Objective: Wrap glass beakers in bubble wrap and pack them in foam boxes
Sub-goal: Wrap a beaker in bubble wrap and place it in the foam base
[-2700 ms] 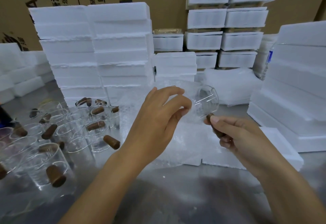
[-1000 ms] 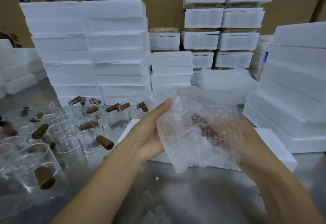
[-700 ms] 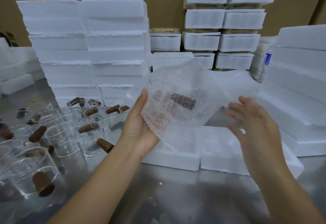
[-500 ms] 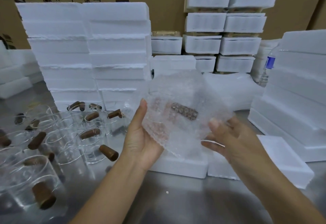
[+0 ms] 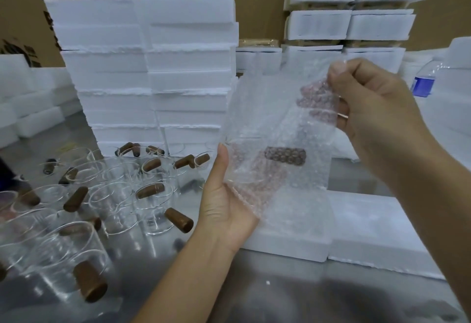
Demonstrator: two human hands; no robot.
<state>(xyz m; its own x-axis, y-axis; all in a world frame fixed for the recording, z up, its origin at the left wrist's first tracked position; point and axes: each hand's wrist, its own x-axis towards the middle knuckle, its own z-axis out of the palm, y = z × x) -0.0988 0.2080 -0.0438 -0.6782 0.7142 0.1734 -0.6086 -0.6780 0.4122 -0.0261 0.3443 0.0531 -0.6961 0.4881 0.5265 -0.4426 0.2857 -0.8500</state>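
A glass beaker with a brown cork lies inside a sheet of bubble wrap held up above the table. My left hand cups the wrapped beaker from below and the left, thumb straight up along its side. My right hand pinches the sheet's upper right corner and holds it raised. Two open foam boxes lie on the table just below and behind my hands.
Several bare glass beakers with brown corks crowd the metal table at the left. Tall stacks of white foam boxes stand behind them, with more at the right. A plastic bottle with a blue label stands at far right. Cardboard cartons form the back wall.
My right hand left the lower side of the bundle, took the sheet's upper corner and lifted it up and right. My left hand kept cupping the wrapped beaker.
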